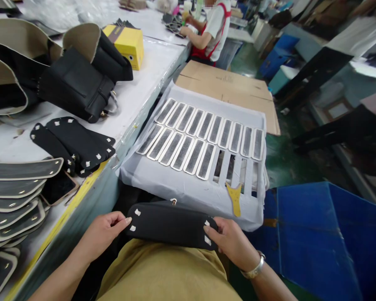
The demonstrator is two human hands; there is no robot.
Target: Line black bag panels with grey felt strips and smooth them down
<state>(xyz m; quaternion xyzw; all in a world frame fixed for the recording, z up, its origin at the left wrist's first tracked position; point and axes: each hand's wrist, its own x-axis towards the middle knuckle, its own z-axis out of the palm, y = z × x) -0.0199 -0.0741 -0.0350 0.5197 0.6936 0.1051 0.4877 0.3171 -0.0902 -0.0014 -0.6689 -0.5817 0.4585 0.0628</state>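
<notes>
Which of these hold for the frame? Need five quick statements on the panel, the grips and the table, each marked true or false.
1. The left grip and right grip hold opposite ends of the black panel. True.
2. The panel's white tabs are all at its left end. False: two show at each end.
3. The forked yellow piece lies on the grey cloth. True.
4. The bracelet is worn just behind the left grip. False: it is just behind the right grip.
5. The yellow box stands on the white table. True.
</notes>
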